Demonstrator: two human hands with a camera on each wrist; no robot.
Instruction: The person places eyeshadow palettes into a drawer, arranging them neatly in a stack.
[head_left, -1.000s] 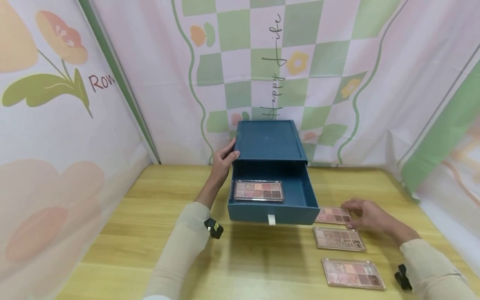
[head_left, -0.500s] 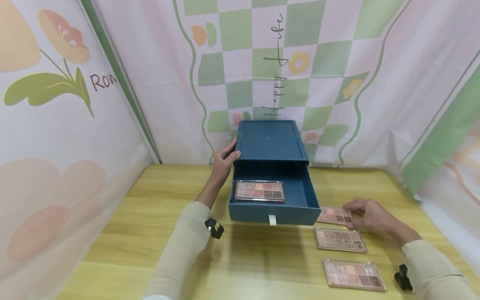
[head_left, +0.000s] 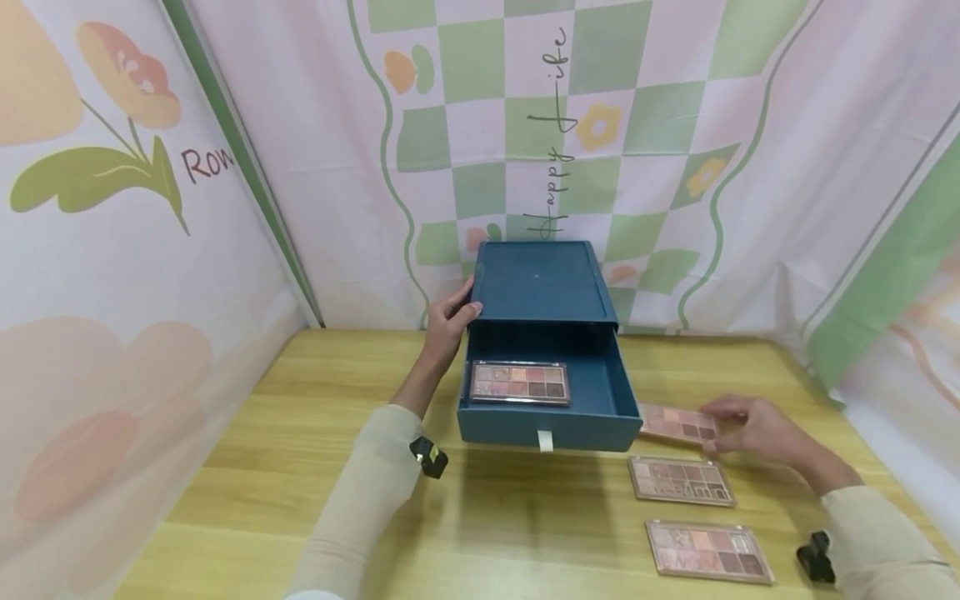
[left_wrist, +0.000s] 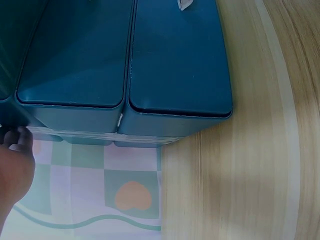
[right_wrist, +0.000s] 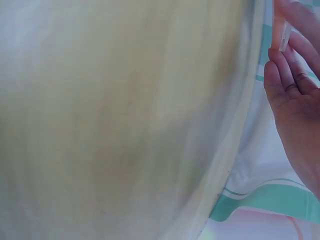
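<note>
A dark blue drawer unit [head_left: 536,279] stands at the back of the table, its top drawer [head_left: 585,432] pulled out. Inside that drawer, towards the left, lies an eyeshadow palette [head_left: 520,383]. My left hand [head_left: 442,327] rests against the unit's upper left side, the thumb at its front corner; the fingers also show at the edge of the left wrist view. To the right of the drawer, my right hand [head_left: 765,433] pinches another eyeshadow palette [head_left: 675,422] by its right end. The palette's left end is partly hidden behind the drawer. A sliver of its edge [right_wrist: 278,35] shows in the right wrist view.
Two more palettes, a middle one [head_left: 681,481] and a front one [head_left: 708,550], lie on the wooden table [head_left: 300,492] at the right. Lower closed drawers [left_wrist: 177,65] show in the left wrist view. A patterned curtain [head_left: 480,125] hangs behind the unit.
My right hand has drawn the pinched palette slightly to the right, and the palette has tilted a little. The left hand and the drawer unit have stayed in place.
</note>
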